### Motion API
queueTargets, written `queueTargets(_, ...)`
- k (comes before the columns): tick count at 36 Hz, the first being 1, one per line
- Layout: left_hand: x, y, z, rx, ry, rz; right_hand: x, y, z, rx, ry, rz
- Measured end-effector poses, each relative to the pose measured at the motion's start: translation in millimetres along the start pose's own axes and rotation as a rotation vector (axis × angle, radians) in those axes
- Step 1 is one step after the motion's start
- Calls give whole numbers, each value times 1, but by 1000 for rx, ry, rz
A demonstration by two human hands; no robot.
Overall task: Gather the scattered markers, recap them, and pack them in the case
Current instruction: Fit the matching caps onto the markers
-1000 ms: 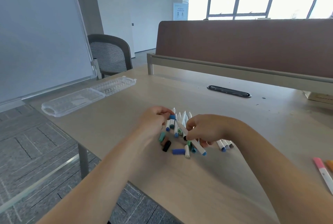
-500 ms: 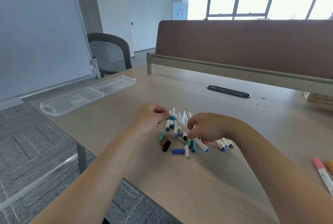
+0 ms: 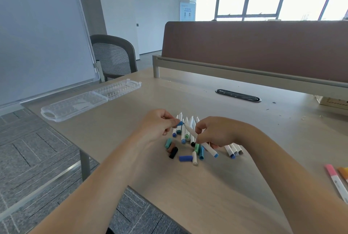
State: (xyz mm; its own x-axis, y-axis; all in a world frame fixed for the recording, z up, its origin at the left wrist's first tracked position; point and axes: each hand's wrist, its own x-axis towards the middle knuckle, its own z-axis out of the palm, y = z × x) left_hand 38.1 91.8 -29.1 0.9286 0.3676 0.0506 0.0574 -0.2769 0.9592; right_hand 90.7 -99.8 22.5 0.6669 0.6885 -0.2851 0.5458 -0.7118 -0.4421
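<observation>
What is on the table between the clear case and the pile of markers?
Nothing. In the head view, only bare table shows between the clear case and the pile of markers.

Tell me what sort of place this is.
Most likely an open-plan office: a desk with a brown divider panel along its far edge, a whiteboard on the left and a mesh-backed office chair beside it.

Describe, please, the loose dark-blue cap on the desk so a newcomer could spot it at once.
On the wooden desk, find the pile of markers at its middle. At the pile's near edge lies the dark-blue cap, between a black cap and a white piece; it alone is dark blue and lies crosswise.
</observation>
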Motion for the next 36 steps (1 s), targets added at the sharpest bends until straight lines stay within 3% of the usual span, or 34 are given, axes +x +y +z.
queueTargets(9, -2, 4, 7, 32, -9, -10, -3, -3, 0, 4, 26, 8)
queueTargets(14, -3, 6, 12, -165, 56, -97, -6, -6, 0, 20, 26, 2)
queueTargets(21, 0, 5, 19, -258, 106, -119, -8, -9, 1, 11, 14, -8)
queueTargets(26, 3, 2, 23, -274, 190, -146, -9, -9, 1, 28, -1, -10)
queueTargets(36, 2, 3, 24, -217, 192, -113, -7, -10, 3, 32, -27, -19)
